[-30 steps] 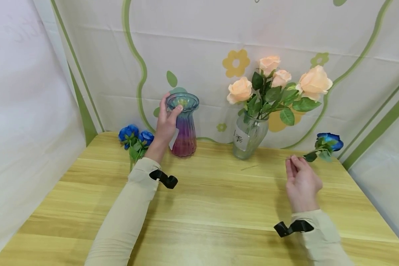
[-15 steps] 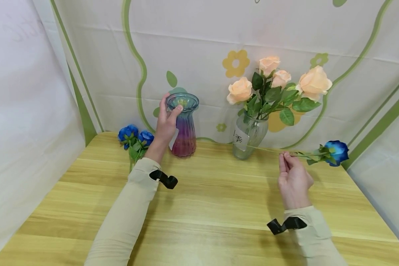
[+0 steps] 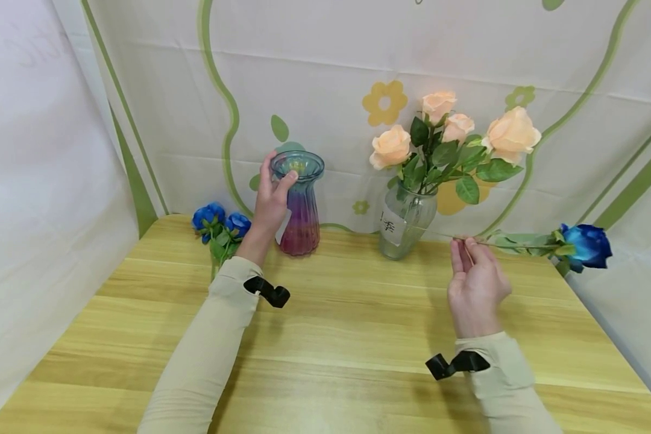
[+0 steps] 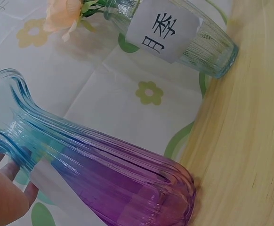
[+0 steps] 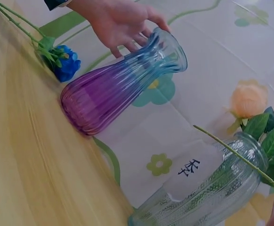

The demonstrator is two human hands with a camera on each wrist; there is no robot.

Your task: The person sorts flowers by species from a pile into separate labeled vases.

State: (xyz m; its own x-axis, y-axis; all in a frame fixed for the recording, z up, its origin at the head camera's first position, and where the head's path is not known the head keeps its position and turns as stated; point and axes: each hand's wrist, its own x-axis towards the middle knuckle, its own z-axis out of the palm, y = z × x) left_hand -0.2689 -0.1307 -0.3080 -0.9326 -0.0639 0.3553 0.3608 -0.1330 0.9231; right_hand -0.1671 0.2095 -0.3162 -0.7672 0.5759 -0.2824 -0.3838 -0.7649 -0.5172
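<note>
My left hand (image 3: 271,202) holds the rim and neck of a ribbed glass vase (image 3: 302,226), blue at the top and purple to pink below. That vase stands upright on the table, and no stems show in it. With fingertips and thumb, my right hand (image 3: 478,292) pinches the thin stem of a blue rose (image 3: 588,247). The stem lies nearly level above the table, bloom to the right. In the right wrist view the bare stem end (image 5: 212,135) crosses in front of a clear glass vase (image 5: 193,197), apparently above the tabletop.
Peach roses (image 3: 512,135) stand in the clear vase, which bears a white label (image 3: 393,228). Several blue flowers (image 3: 210,217) lie on the wooden table (image 3: 325,355) at the left, partly behind my left forearm. A patterned cloth (image 3: 325,72) hangs behind.
The blue rose has swung level, its bloom moving right and its stem end pointing left. My right hand has shifted slightly left and farther up the table. The left hand stays on the vase.
</note>
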